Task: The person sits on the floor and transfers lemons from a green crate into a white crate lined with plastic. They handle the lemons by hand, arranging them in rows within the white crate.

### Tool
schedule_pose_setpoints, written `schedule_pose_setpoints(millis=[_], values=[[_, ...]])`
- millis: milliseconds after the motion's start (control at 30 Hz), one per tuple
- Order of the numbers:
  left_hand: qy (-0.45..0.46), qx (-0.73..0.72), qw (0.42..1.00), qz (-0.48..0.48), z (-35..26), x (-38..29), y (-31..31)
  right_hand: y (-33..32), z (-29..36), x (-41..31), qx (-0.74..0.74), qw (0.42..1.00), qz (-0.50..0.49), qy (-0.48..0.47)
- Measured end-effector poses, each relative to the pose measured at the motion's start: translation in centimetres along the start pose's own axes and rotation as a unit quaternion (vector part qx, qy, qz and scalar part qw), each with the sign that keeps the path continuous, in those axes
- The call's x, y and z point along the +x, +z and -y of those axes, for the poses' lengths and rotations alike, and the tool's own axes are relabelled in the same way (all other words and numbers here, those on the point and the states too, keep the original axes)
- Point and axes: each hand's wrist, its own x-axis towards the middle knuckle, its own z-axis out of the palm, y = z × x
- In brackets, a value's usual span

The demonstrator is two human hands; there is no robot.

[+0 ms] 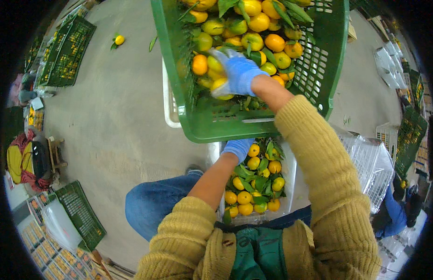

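A large green plastic crate (223,132) of mandarins with leaves stands in front of me. My right hand (235,73), in a blue and white glove, reaches into it, with its fingers spread over yellow-green mandarins (216,64); whether it grips one is unclear. My left hand (239,148), gloved too, is partly hidden under the crate's near rim, so its fingers do not show. Nearer to my body, below that crate, is a smaller box lined with clear plastic (290,175), holding mandarins (244,197) with green leaves.
A white crate (169,105) lies under the green one. At right stand plastic-covered crates (367,161), with a person's blue-clad leg (395,210) beyond. More green crates (85,210) line the left side. A loose mandarin (119,40) lies on the floor.
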Motion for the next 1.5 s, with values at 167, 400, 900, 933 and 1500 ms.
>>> schedule_pose_setpoints(millis=[167,400,900,933,1500], values=[[-0.003,-0.070,0.997,0.043,0.0,0.1,-1.3,-1.2,-1.0,1.6,0.018,0.999,0.001,0.049],[0.001,-0.109,0.990,0.095,-0.2,-1.2,-4.4,-0.1,3.9,2.5,-0.078,0.995,0.001,0.069],[0.053,-0.049,0.997,0.031,-0.1,-0.1,-1.6,-0.2,2.5,3.2,-0.004,0.996,-0.043,0.083],[0.061,-0.046,0.997,0.008,-0.7,0.1,-1.5,-0.9,2.0,2.5,0.029,0.996,-0.062,0.060],[0.055,-0.002,0.998,-0.034,0.3,-1.4,-1.3,-4.8,1.1,-23.7,0.048,0.992,0.038,-0.113]])
